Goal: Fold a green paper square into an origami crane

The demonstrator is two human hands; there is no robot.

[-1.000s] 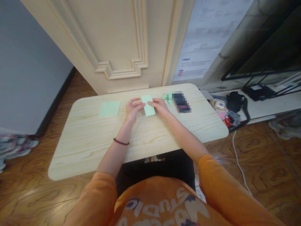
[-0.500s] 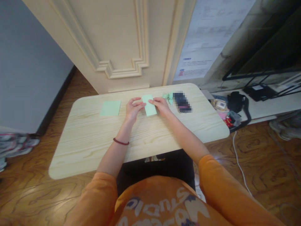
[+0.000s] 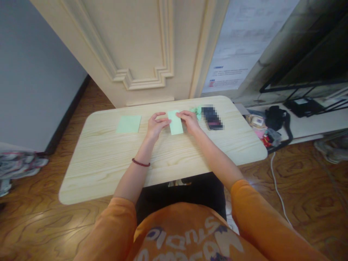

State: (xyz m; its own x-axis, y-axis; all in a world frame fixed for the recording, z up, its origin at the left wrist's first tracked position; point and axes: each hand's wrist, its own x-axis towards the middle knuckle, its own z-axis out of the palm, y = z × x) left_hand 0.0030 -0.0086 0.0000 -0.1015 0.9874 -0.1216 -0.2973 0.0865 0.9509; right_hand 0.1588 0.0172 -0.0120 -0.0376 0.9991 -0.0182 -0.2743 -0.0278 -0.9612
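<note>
I have the left hand (image 3: 157, 125) and right hand (image 3: 190, 121) half-curled at either side of a pale green paper strip (image 3: 175, 122) on the table (image 3: 95, 170); grip or mere touch, I can't tell. Pressing unevenly could skid the strip right toward the blurred dark object (image 3: 212, 117).

Two hands (image 3: 156, 127) (image 3: 189, 121), three pieces of green paper (image 3: 129, 124) (image 3: 175, 122) (image 3: 196, 111)

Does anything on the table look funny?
Yes: the green paper by the right hand looks crumpled or folded, while the green sheet farther left lies flat.
</note>
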